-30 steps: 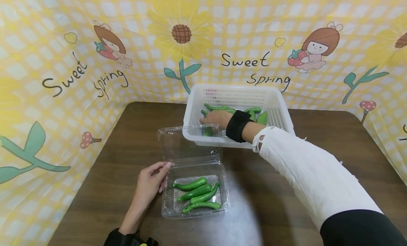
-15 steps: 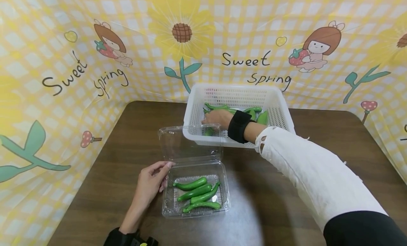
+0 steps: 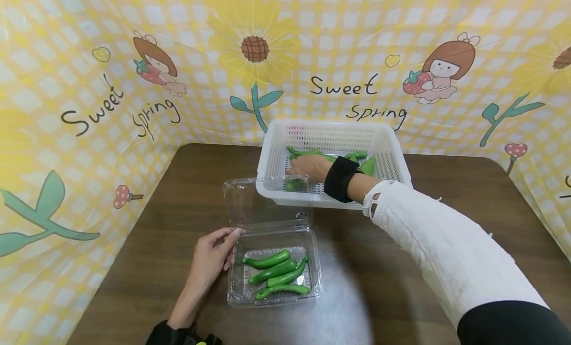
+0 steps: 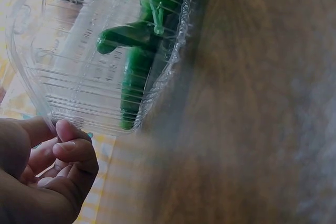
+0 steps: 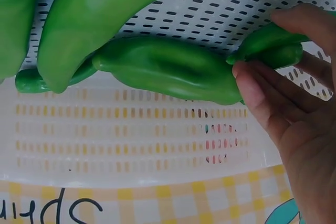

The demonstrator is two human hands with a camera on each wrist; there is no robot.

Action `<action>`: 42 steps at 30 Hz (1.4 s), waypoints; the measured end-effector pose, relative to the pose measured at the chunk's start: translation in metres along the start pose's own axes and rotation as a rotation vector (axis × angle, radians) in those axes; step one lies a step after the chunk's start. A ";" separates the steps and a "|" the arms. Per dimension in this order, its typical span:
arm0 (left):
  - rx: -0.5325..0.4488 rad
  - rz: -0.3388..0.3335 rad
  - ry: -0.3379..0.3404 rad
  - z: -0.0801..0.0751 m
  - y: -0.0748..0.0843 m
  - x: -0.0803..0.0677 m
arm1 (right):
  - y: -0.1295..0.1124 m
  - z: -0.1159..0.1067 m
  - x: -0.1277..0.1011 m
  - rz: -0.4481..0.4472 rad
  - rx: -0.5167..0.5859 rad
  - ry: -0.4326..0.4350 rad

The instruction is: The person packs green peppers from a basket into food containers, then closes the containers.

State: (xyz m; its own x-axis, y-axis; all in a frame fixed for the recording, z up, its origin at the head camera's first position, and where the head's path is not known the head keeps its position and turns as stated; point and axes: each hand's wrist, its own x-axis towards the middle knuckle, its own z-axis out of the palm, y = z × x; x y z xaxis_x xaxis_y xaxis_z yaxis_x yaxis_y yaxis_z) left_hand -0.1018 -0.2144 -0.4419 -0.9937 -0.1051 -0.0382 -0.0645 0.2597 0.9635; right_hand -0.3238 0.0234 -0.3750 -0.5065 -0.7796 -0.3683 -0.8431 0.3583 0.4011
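Note:
A clear plastic clamshell box [image 3: 235, 290] sits on the table with its lid raised and several slim green chili peppers [image 3: 273, 271] inside. My left hand [image 3: 211, 253] pinches its back left corner between thumb and finger, as the left wrist view also shows. Farther back, my right hand [image 3: 310, 167] reaches into a white slotted basket [image 3: 266, 154]. In the right wrist view its thumb and fingers pinch a small dark green chili pepper [image 5: 273, 45]. A longer green pepper [image 5: 168, 69] lies right by the thumb tip.
Wider, lighter green peppers [image 5: 94, 24] lie in the basket. The clamshell's raised lid [image 3: 263, 206] overlaps the basket's front left corner in the head view. A yellow checked cloth [image 3: 200, 47] hangs behind the brown table [image 3: 178, 196].
My right hand has shifted slightly to the right inside the basket. The left hand, the clamshell box and the peppers in it have stayed put.

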 end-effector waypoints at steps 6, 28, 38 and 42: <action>0.005 -0.002 0.005 0.000 0.000 0.000 | 0.000 -0.002 -0.006 0.021 0.025 0.064; 0.005 -0.018 0.008 0.001 0.004 -0.002 | 0.001 -0.008 -0.027 0.055 0.167 0.120; 0.018 -0.016 0.004 0.002 0.006 -0.002 | 0.006 -0.011 -0.034 0.083 0.183 0.148; 0.027 -0.025 0.004 0.002 0.006 -0.002 | 0.007 -0.012 -0.038 0.092 0.204 0.148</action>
State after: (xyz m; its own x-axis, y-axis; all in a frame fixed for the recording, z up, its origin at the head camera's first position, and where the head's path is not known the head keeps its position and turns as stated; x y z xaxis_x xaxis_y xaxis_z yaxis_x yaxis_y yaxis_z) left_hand -0.1000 -0.2108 -0.4363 -0.9914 -0.1160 -0.0605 -0.0914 0.2828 0.9548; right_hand -0.3087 0.0493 -0.3478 -0.5637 -0.8001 -0.2050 -0.8211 0.5159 0.2442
